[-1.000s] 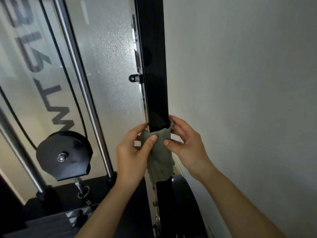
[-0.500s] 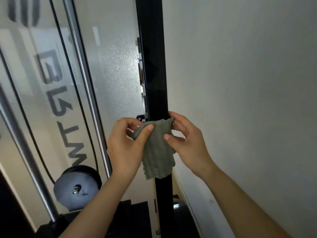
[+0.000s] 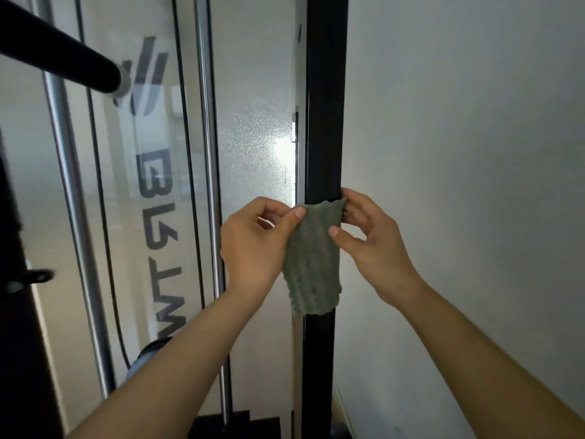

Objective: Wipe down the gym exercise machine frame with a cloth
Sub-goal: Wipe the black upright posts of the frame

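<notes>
A grey-green ribbed cloth (image 3: 313, 261) is wrapped over the front of the black upright post (image 3: 324, 106) of the machine frame, at mid height in the head view. My left hand (image 3: 256, 245) pinches the cloth's upper left edge between thumb and fingers. My right hand (image 3: 370, 236) pinches its upper right edge, fingers curled behind the post. The cloth's lower part hangs loose over the post.
Two chrome guide rods (image 3: 209, 153) (image 3: 71, 185) and black cables (image 3: 186, 137) run vertically left of the post, before a frosted glass panel (image 3: 253, 122) with lettering. A black bar end (image 3: 79, 61) juts in at upper left. A pale wall (image 3: 459, 185) lies close on the right.
Both hands have slid the cloth upward along the black post. The view has risen with them, so the pulley and weight stack below have dropped out of sight.
</notes>
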Available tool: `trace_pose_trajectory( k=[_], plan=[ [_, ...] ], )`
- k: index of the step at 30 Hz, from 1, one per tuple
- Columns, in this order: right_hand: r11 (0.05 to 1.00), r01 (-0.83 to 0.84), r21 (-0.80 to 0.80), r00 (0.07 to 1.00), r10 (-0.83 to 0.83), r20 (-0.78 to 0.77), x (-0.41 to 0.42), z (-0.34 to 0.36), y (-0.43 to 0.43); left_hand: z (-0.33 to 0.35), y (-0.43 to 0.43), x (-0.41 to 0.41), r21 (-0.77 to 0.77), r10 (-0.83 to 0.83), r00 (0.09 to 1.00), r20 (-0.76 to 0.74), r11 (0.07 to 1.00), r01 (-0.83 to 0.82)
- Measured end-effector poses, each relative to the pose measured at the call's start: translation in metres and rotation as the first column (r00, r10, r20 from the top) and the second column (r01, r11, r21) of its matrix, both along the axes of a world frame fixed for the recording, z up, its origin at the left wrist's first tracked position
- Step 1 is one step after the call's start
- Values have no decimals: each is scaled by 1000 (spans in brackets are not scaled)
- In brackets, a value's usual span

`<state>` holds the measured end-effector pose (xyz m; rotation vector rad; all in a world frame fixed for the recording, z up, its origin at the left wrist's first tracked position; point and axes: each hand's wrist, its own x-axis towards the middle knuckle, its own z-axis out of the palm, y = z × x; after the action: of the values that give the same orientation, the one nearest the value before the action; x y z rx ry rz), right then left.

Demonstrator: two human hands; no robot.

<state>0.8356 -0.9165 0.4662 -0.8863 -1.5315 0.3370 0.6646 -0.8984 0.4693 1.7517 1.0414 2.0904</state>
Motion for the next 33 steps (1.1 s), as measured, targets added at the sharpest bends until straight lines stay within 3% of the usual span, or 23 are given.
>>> trace_pose_trajectory(
  k=[6,15,25,33],
  plan=[
    [999,5,44,1000,-5,-7,0,40,-2,40,7,2,-19,-73,993,94,997,75],
    [995,-94,18,992,95,-86,6,90,6,86,12,13,-69,-94,982,162,992,107],
    [997,-72,14,984,73,-160,4,153,17,149,15,30,-71,-60,960,275,994,83],
    [997,-60,-50,957,43,-287,-2,191,14,184,1,51,-128,-71,848,526,979,161]
  ],
)
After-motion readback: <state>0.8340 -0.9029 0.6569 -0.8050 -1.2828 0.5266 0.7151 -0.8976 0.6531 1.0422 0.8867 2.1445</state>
